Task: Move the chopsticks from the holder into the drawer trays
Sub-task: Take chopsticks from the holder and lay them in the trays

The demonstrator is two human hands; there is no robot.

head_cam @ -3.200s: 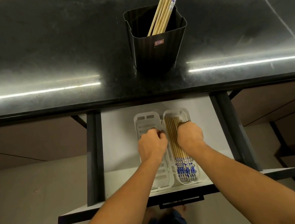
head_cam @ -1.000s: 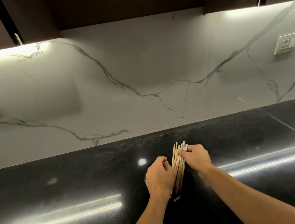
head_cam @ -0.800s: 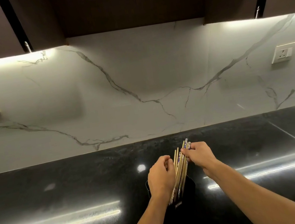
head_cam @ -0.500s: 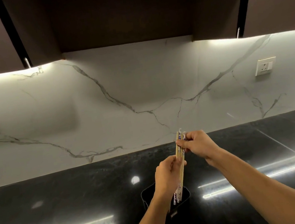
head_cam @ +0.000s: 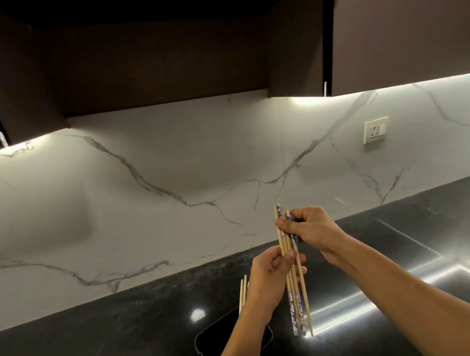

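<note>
Overhead, I am watching both hands holding a bundle of chopsticks (head_cam: pixel 292 273) upright above the counter (head_cam: pixel 99 340), clear of the holder (head_cam: pixel 204 343). My left hand (head_cam: pixel 271 282) is clenching the bundle at mid-length; my right hand (head_cam: pixel 311 232) is pinching its top. Two more sticks (head_cam: pixel 243 293) are leaning in the holder. Thin, stiff, light and smooth, they are likely to slide apart, so gripping mid-length looks safest.

A bundle of chopsticks (head_cam: pixel 293 280) is held upright above the tabletop (head_cam: pixel 100 349), gripped near its top by the right hand (head_cam: pixel 314 231) and lower down by the left hand (head_cam: pixel 271 280). The holder (head_cam: pixel 207 342) is set on the tabletop below the left forearm, with a few remaining chopsticks (head_cam: pixel 243 293) standing in it, left of the held bundle. A wall socket (head_cam: pixel 375 130) is mounted on the backsplash (head_cam: pixel 167 189) behind, to the right.
</note>
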